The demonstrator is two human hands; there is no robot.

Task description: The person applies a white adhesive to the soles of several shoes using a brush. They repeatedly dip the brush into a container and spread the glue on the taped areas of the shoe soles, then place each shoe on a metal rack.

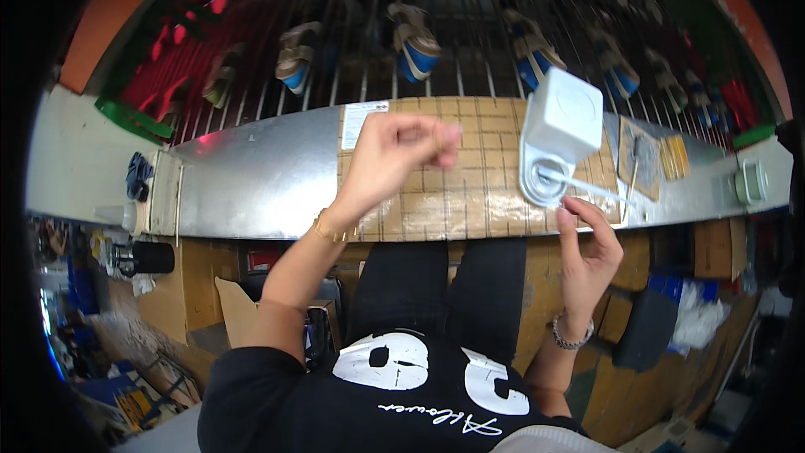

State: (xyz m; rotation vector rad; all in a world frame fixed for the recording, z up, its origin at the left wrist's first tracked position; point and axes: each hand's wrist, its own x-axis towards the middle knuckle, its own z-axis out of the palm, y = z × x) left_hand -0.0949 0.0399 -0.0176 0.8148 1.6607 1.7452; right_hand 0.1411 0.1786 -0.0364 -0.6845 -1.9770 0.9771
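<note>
Over the brown board (482, 193) my left hand (407, 144) is raised with its fingers curled in against the thumb. Its fingertips are blurred, and anything held there is too small to make out. My right hand (591, 243) is at the near side of a white plastic dispenser (566, 113), which has a boxy top and a round cup at its base. A pale thin-handled stick (587, 186) rests in the cup and slants out to the right. Thumb and index fingertips come together beside the cup's rim, below the stick; what they pinch, if anything, cannot be seen.
Beyond the metal bench (251, 193), several shoes, including a blue-and-beige shoe (415, 46), sit on a rack of metal rods (470, 75). Right of the board lie a stained pad (641, 155) and a yellow block (673, 158). A pale green mug (749, 182) stands at the bench's right end.
</note>
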